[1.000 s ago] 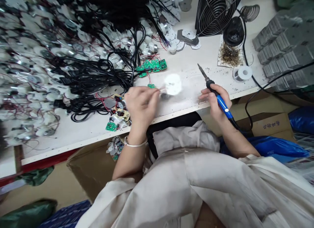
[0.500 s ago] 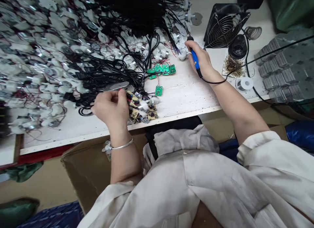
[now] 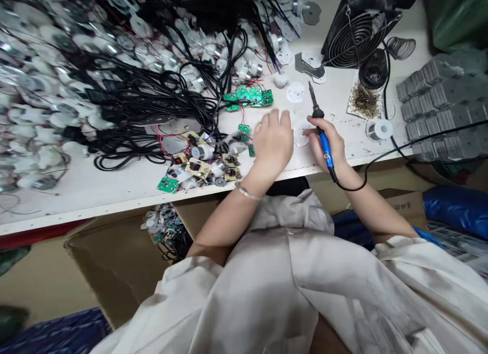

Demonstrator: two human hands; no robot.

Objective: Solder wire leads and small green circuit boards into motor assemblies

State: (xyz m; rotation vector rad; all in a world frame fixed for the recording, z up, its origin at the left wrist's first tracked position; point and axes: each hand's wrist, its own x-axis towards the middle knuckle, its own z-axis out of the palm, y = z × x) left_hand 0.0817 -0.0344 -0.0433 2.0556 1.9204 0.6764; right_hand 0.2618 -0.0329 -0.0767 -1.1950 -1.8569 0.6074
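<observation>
My right hand (image 3: 331, 148) grips a blue-handled soldering iron (image 3: 319, 121), its tip pointing up and away over the white bench (image 3: 114, 186). Its fingers rest on a white round disc (image 3: 302, 133) lying on the bench. My left hand (image 3: 272, 140) lies just left of that disc, fingers stretched forward and flat, with nothing visible in it. A small green circuit board (image 3: 244, 129) with red wires sits by its fingertips. A cluster of brown boards and small motors (image 3: 202, 163) lies to the left near the bench edge.
A big tangle of black cables (image 3: 160, 94) and white motor discs (image 3: 46, 79) covers the left bench. A strip of green boards (image 3: 247, 96), a black fan (image 3: 356, 31), a solder spool (image 3: 381, 128) and stacked grey parts (image 3: 442, 97) stand behind. A cardboard box (image 3: 125, 262) sits below.
My left hand moved right from the brown boards to beside the white disc. My right hand came back from the far parts near the fan, bringing the soldering iron to the disc.
</observation>
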